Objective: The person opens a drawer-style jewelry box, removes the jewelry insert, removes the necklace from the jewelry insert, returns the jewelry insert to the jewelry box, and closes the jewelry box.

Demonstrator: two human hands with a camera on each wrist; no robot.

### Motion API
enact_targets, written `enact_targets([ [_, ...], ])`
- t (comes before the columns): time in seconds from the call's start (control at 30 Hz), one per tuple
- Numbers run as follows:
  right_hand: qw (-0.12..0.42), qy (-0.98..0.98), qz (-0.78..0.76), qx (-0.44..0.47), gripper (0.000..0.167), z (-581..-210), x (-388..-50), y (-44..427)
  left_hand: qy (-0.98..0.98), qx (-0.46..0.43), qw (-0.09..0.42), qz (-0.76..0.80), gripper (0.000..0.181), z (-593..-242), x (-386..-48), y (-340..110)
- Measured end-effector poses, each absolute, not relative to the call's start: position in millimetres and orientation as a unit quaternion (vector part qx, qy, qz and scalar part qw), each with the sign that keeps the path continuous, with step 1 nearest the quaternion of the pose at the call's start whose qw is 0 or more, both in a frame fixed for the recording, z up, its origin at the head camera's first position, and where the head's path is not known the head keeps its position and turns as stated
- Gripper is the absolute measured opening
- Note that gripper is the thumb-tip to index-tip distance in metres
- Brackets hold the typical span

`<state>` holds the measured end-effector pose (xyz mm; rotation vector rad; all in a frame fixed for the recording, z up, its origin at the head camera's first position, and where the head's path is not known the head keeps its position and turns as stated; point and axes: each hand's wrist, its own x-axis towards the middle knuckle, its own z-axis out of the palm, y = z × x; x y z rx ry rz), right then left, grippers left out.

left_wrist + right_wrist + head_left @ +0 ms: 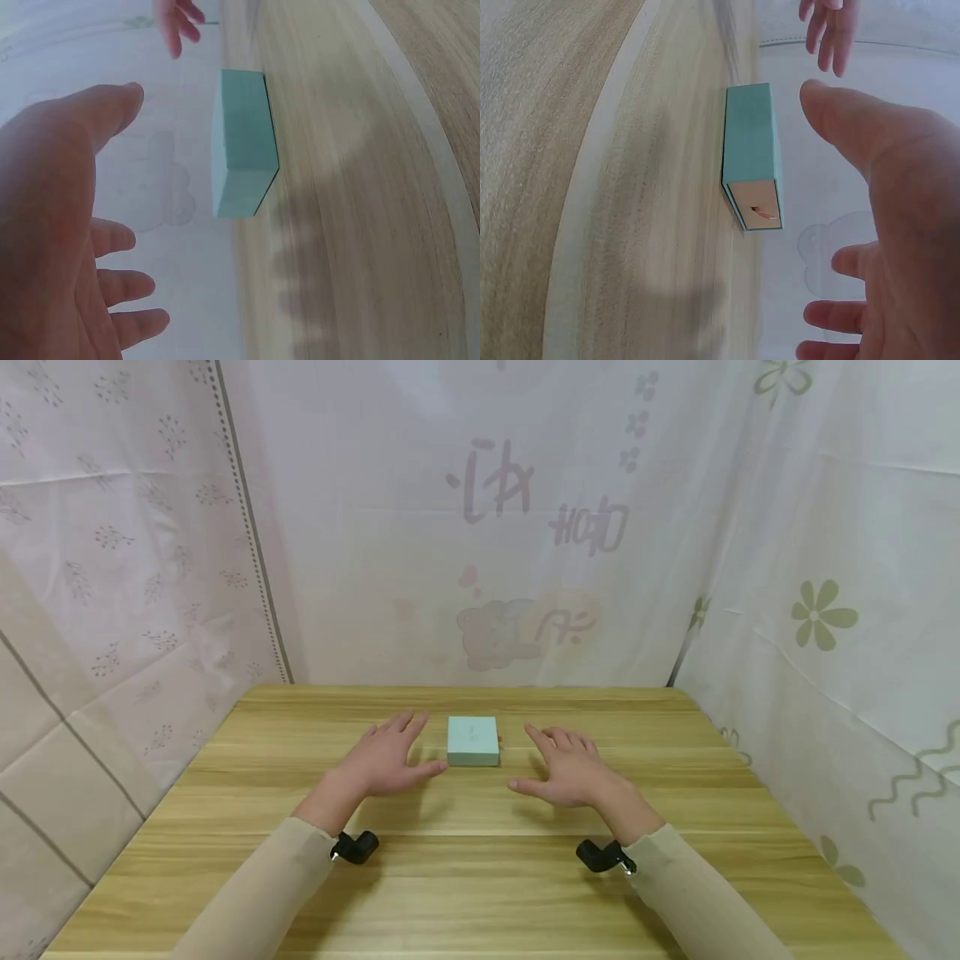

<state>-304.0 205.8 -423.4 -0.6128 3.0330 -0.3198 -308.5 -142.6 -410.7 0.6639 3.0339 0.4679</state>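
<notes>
A mint-green box [472, 742] lies flat on the wood-grain tabletop [472, 885], at twelve o'clock from the tabletop's middle. Its three o'clock end shows a pale peach face with a small orange tab [763, 213].

The left hand [384, 762] hangs near the box toward nine o'clock, fingers spread and thumb reaching toward the box's seven o'clock corner; it holds nothing, and the left wrist view shows a gap between thumb and box. The right hand [567, 770] hovers between three and four o'clock from the box — fingers loosely extended, thumb apart, grasping nothing.

Both arms wear beige sleeves [258, 893], and a black device [358, 847] sits at each wrist. Beyond the tabletop, at twelve o'clock, hangs a pale curtain [360, 527] with faint lettering — another cloth [862, 527], at two o'clock, carries olive flowers.
</notes>
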Motion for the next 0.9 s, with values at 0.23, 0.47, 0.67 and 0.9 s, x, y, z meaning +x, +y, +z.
enact_targets([
  [0.23,0.016,0.974,-0.115,-0.196,0.101,-424,-306,206,0.962,0.211,0.008,0.174,0.091,-412,-312,-143],
  [0.47,0.026,0.971,-0.119,-0.205,0.096,-428,-312,206,0.958,0.213,0.024,0.193,0.082,-418,-319,-139],
  [0.67,0.041,0.969,-0.138,-0.2,0.09,-433,-321,203,0.956,0.218,0.031,0.197,0.074,-428,-330,-132],
  [0.9,0.041,0.962,-0.194,-0.185,0.069,-443,-338,194,0.951,0.234,0.026,0.201,0.067,-436,-342,-116],
])
